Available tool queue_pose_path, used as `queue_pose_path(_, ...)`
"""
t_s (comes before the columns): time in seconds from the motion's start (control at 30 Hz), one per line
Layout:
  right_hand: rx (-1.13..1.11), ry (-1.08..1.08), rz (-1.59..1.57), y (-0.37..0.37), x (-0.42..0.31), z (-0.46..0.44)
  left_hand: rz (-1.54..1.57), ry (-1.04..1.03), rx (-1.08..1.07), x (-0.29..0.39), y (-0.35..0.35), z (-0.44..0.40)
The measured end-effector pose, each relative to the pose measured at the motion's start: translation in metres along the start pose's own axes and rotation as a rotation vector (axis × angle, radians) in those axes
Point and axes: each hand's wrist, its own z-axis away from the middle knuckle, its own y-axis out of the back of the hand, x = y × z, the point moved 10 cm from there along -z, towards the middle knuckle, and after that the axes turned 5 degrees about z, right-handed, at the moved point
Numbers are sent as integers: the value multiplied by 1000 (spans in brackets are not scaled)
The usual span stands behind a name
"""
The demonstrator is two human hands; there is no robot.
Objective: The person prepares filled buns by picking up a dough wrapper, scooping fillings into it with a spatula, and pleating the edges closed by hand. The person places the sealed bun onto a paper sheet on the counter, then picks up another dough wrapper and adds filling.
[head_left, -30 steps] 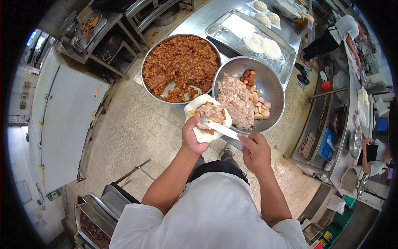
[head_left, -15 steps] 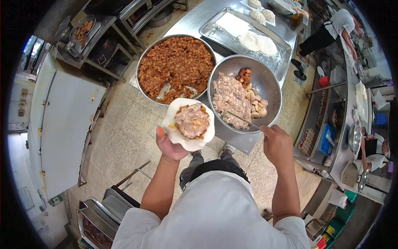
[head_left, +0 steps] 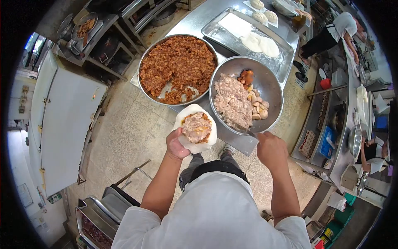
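My left hand (head_left: 177, 146) cups a round white dough wrapper (head_left: 198, 147) from below and the left side. On the wrapper lies a mound of pale minced meat (head_left: 197, 126) over reddish-brown filling. My right hand (head_left: 271, 150) is closed round the handle of a flat metal spatula (head_left: 250, 133); its blade reaches over the near rim of a steel bowl (head_left: 271, 89) and touches the meat there. That bowl holds pale minced meat (head_left: 232, 99), light round pieces (head_left: 259, 108) and dark brown pieces (head_left: 246, 77).
Left of the bowl stands a wide pan (head_left: 143, 89) of reddish-brown chopped filling (head_left: 178, 62). A floured tray (head_left: 209, 31) with dough sheets (head_left: 259, 43) lies behind, near shaped buns (head_left: 260, 17). A white freezer (head_left: 68, 120) stands at left. Two other people work at the right.
The spatula has drawn back toward the bowl's near rim, and my right hand has shifted slightly left and down. My left hand has raised the wrapper's edge with its thumb and moved slightly right.
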Motion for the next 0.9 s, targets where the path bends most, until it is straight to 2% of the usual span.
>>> queue_pose_path(0.07, -92, -11, 11, -10, 0, 4, 81, -18, -67, -4, -15, 0)
queue_pose_path(0.17, 42, 22, -166, 2, 12, 9, 46, -35, -30, -8, -12, -3)
queue_pose_path(0.23, 187, 15, -546, 19, 19, 15, 52, -36, -3, -11, -13, -8)
queue_pose_path(0.33, 230, 24, -678, 21, 4, 20, 70, -29, -54, -16, -26, -13)
queue_pose_path(0.37, 234, 19, -676, 17, -3, 19, 71, -23, -57, -18, -29, -16)
queue_pose_path(0.43, 361, 179, -703, 16, -23, 21, 119, 17, -105, -23, -37, -20)
queue_pose_path(0.53, 301, 216, -613, 10, -21, 19, 145, -8, -89, -19, -37, -28)
queue_pose_path(0.6, 341, 211, -557, 25, -10, 24, 159, -16, -72, -16, -36, -29)
queue_pose_path(0.67, 274, 129, -697, 28, 4, 24, 172, -13, -61, -14, -38, -30)
queue_pose_path(0.73, 310, 157, -789, 36, -3, 18, 149, 15, -8, -17, -39, -31)
queue_pose_path(0.8, 222, 288, -451, 26, -26, 9, 108, 24, -22, -20, -41, -35)
queue_pose_path(0.87, 169, 265, -508, 22, -18, 1, 54, 10, -29, -14, -45, -34)
queue_pose_path(0.9, 208, 242, -525, 34, -5, 0, 165, -65, -94, -2, -64, -32)
